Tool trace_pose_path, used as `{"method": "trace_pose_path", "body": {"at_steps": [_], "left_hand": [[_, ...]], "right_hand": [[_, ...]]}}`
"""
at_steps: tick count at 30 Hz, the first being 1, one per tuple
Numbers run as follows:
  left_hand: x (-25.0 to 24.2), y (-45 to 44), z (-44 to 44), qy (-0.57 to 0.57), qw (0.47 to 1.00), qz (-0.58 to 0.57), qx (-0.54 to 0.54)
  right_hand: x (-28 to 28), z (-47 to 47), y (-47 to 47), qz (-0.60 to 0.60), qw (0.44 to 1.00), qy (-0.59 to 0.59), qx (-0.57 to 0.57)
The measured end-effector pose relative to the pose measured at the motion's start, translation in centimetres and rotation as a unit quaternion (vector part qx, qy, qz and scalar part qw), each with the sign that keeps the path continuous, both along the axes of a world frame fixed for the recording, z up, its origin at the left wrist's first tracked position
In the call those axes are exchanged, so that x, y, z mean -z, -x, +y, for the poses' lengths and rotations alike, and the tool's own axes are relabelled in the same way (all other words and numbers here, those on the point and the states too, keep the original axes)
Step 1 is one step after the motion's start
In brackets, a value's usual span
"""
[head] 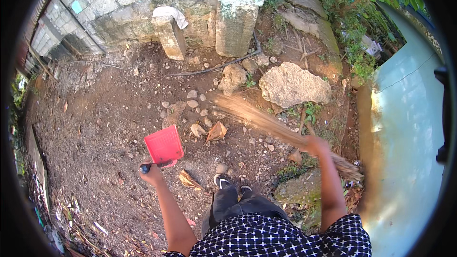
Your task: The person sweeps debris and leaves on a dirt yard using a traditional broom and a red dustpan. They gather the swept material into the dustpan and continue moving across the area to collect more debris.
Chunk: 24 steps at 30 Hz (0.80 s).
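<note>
My left hand (152, 175) grips the dark handle of a red plastic dustpan (164, 143), whose pan is held over the dirt ground to the left of my feet. In my right hand (316, 145) is a stick broom (264, 119), gripped around its bundle. The bristles fan out towards the upper left and look blurred; their tips are near a brown rock (232, 78). A large dry leaf (216, 132) lies between dustpan and broom. Another dry leaf (189, 180) rests just left of my sandalled feet.
A big pale rock (295, 85) sits beyond the broom, with small stones (192, 104) scattered nearby. A black hose (207, 71) curves past a concrete post (237, 28). White cloth (170, 15) drapes a short concrete block (173, 43). A light-blue wall (407, 121) stands close on the right.
</note>
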<state>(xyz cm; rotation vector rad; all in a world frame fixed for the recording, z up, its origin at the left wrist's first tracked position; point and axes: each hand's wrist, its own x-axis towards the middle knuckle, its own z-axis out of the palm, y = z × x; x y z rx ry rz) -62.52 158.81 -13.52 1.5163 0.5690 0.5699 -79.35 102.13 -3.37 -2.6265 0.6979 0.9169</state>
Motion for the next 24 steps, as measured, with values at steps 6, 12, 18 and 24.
{"method": "trace_pose_path", "body": {"at_steps": [6,12,18,24], "left_hand": [[-0.8,5.5,-2.7,-0.046,0.995,-0.086,-0.007],[-2.2,9.5,-6.0,-0.054,0.996,-0.074,-0.014],[-4.1,12.1,-2.2,-0.015,0.998,-0.029,-0.060],[-4.3,16.8,7.8,-0.057,0.987,-0.078,-0.127]], "right_hand": [[2.5,-2.3,7.2,0.097,0.956,0.184,0.207],[11.9,13.4,5.6,0.092,0.995,0.039,0.022],[6.9,11.6,5.7,-0.024,0.993,-0.008,-0.119],[5.4,8.2,1.2,0.004,0.993,0.120,0.013]]}}
